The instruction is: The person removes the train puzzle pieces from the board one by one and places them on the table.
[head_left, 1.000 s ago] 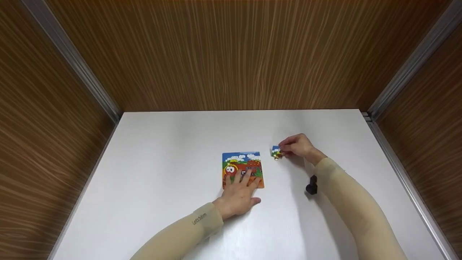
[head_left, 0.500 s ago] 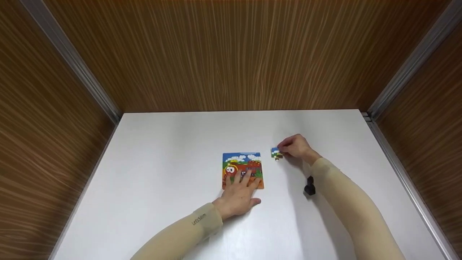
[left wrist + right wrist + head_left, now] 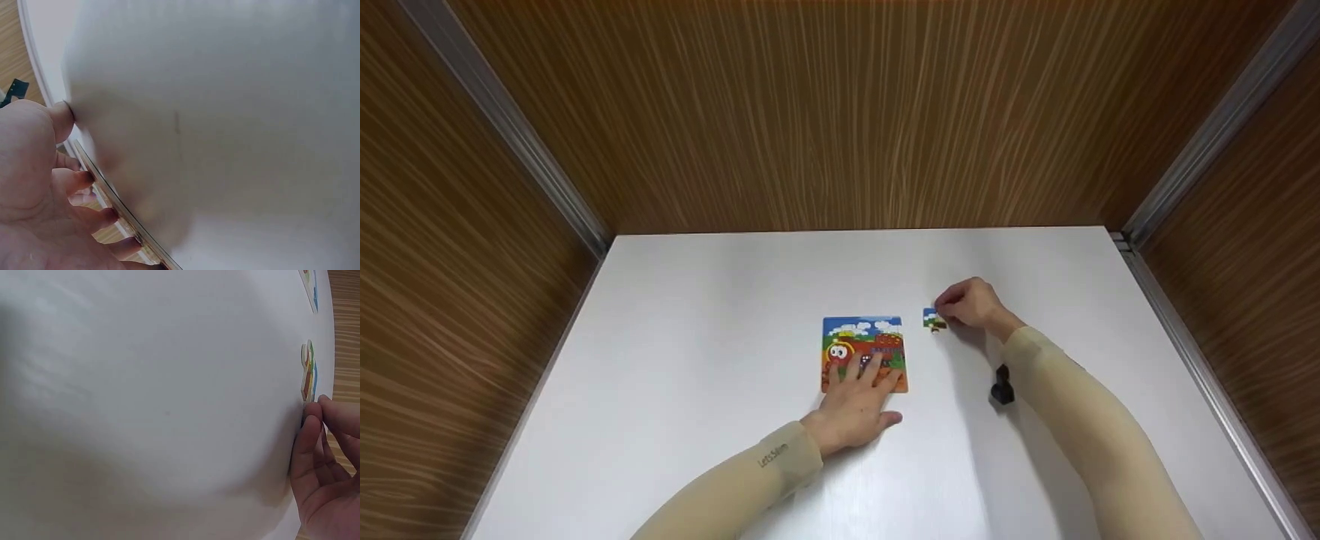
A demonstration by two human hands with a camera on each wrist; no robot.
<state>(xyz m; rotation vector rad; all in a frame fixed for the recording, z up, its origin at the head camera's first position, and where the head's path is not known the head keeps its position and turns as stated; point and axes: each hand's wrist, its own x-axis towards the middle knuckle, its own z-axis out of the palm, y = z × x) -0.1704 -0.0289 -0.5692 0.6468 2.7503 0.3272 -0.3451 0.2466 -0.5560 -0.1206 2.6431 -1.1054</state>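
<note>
I have the left grip (image 3: 851,409) spread on the puzzle (image 3: 862,339), fully uncurled; my right grip (image 3: 971,304) pinches 1 piece (image 3: 931,319) at the worktop (image 3: 697,337), to the puzzle's right. A black object (image 3: 1002,387) lies near my right sleeve (image 3: 1084,420).

One puzzle (image 3: 861,334), one loose piece (image 3: 931,318)

A booth-like work bay — wood-grain panels make up the back wall (image 3: 840,112), left wall (image 3: 457,262) and right wall (image 3: 1252,240) around a plain white tabletop (image 3: 697,315), with grey metal strips (image 3: 511,124) along the corners. Lab, workshop or office — that cannot be told.
</note>
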